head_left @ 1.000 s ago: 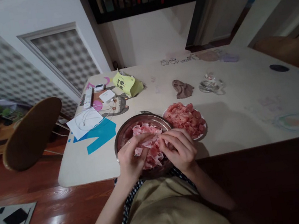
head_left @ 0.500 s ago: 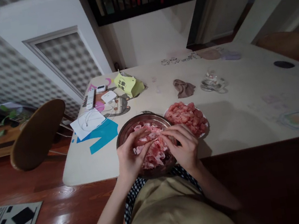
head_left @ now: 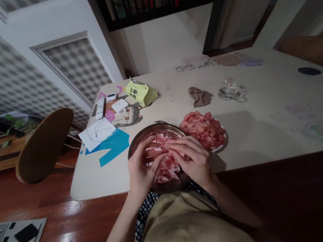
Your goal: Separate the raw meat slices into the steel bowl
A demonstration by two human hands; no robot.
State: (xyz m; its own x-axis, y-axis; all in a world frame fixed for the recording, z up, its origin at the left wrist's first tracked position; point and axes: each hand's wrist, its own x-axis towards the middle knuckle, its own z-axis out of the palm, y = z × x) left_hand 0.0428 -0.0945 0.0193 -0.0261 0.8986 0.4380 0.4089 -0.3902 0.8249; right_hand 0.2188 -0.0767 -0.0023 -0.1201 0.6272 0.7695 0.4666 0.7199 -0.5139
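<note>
A metal bowl (head_left: 135, 141) of pink raw meat slices (head_left: 168, 168) stands at the near edge of the table (head_left: 270, 121). My left hand (head_left: 141, 172) and my right hand (head_left: 196, 160) are both over the bowl, fingertips meeting on one slice of meat (head_left: 158, 151) held between them. Just right of the bowl, a white plate (head_left: 223, 142) carries a heap of redder meat pieces (head_left: 203, 127).
Farther back lie a yellow bag (head_left: 140, 91), a brown cloth (head_left: 200, 95), a crumpled clear wrapper (head_left: 231, 90), a remote (head_left: 100, 107), white boxes and a sheet of paper with a cable (head_left: 96, 130). A wooden chair (head_left: 44, 146) stands at the left.
Both hands have kept working a meat slice over the bowl, fingers shifting slightly. The view has drifted a little, so everything sits a bit to the right.
</note>
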